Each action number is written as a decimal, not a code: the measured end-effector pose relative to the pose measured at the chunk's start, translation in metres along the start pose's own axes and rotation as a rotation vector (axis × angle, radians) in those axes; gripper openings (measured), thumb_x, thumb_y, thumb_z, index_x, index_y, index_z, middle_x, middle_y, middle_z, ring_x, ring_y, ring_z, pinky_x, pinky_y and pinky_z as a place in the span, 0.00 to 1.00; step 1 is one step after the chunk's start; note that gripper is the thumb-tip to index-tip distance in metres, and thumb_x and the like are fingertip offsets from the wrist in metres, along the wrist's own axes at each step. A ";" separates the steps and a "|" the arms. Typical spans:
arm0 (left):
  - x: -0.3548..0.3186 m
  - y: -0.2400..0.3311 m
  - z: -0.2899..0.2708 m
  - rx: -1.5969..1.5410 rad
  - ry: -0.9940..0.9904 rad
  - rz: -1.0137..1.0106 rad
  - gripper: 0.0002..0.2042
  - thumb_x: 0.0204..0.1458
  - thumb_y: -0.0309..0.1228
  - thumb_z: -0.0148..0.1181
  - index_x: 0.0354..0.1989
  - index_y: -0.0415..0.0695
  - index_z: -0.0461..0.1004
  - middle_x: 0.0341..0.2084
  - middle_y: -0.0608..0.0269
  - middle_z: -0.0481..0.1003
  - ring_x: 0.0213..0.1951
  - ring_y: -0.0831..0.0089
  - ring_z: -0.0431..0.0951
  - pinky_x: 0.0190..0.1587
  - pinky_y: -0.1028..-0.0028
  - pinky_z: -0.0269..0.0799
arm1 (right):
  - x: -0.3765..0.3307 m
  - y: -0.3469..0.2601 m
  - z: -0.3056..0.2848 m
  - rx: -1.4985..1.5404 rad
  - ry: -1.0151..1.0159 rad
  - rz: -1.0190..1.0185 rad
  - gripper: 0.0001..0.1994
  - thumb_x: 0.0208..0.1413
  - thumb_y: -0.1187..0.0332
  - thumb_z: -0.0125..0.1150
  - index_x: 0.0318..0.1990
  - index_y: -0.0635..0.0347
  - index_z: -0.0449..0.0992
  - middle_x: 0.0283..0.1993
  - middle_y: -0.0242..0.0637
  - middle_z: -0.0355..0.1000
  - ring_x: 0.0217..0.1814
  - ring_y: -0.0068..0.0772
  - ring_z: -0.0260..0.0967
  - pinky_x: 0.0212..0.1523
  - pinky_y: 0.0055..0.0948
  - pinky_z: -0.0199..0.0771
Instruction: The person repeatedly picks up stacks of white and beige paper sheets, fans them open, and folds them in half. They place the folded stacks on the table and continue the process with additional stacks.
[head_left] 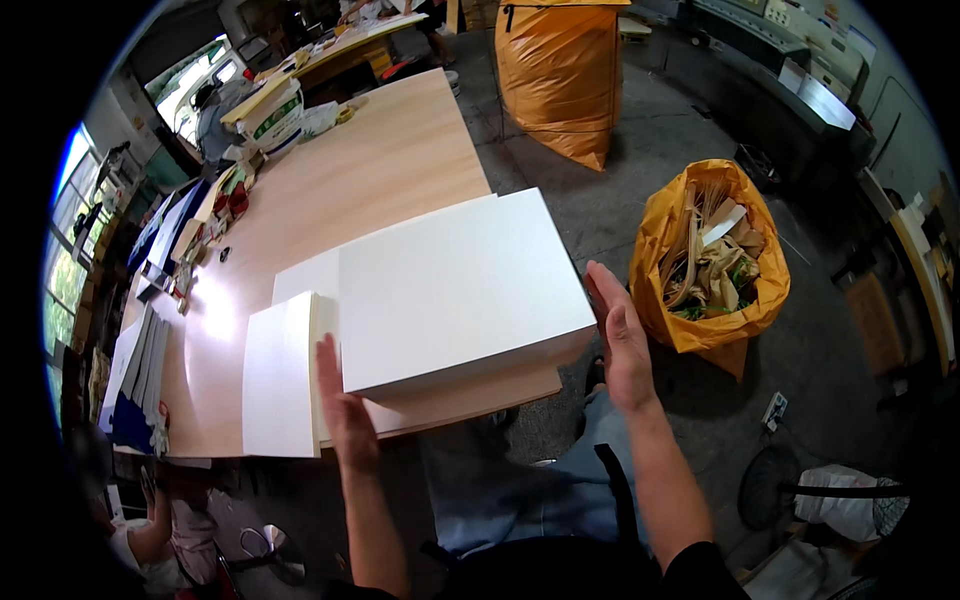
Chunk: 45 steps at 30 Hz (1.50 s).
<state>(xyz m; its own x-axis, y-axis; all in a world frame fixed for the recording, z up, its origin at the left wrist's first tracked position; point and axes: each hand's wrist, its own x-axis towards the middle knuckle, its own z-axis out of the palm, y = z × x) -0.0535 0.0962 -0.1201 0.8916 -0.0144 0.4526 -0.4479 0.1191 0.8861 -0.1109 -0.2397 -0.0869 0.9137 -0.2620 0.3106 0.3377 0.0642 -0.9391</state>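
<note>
A tall stack of white sheets [460,285] lies near the front edge of the wooden table, its top smooth and blank. My left hand [350,425] is upright at its near left corner, fingers stretched out flat, in the narrow space beside a lower white stack [278,380]. On the opposite side my right hand [622,345] is held upright with straight fingers, palm toward the stack's right side. Whether either palm presses against the sheets is hard to tell. More white sheets show behind the lower stack, partly covered.
The light wooden table [400,140] reaches away to the far left, with tools and white folders [145,370] along its left side. An orange bag of scraps [715,320] stands on the floor at right; a taller orange sack [560,80] is behind. A person's arm [150,530] shows lower left.
</note>
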 end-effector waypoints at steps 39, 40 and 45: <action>0.092 0.057 0.103 0.502 -0.712 0.131 0.05 0.55 0.22 0.62 0.38 0.40 0.80 0.33 0.55 0.79 0.42 0.68 0.80 0.40 0.71 0.76 | -0.008 0.020 0.033 -0.237 0.238 -0.030 0.28 0.69 0.53 0.47 0.66 0.67 0.62 0.65 0.49 0.64 0.67 0.38 0.61 0.66 0.34 0.59; 0.092 0.054 0.101 0.468 -0.703 0.128 0.05 0.54 0.22 0.62 0.39 0.39 0.80 0.34 0.55 0.79 0.42 0.68 0.80 0.40 0.71 0.76 | -0.009 0.021 0.031 -0.300 0.253 -0.044 0.27 0.69 0.53 0.48 0.65 0.67 0.64 0.63 0.50 0.66 0.65 0.37 0.63 0.64 0.33 0.62; 0.089 0.052 0.102 0.415 -0.656 0.163 0.06 0.52 0.21 0.62 0.38 0.38 0.78 0.35 0.55 0.79 0.40 0.61 0.79 0.43 0.68 0.75 | -0.002 -0.016 0.000 -0.535 0.188 0.018 0.22 0.61 0.50 0.62 0.36 0.65 0.71 0.30 0.36 0.72 0.32 0.28 0.70 0.35 0.30 0.72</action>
<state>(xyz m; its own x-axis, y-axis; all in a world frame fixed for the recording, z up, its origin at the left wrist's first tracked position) -0.0043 -0.0001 -0.0231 0.6489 -0.6265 0.4318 -0.6730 -0.2078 0.7099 -0.1187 -0.2404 -0.0724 0.8457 -0.4358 0.3080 0.1159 -0.4134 -0.9031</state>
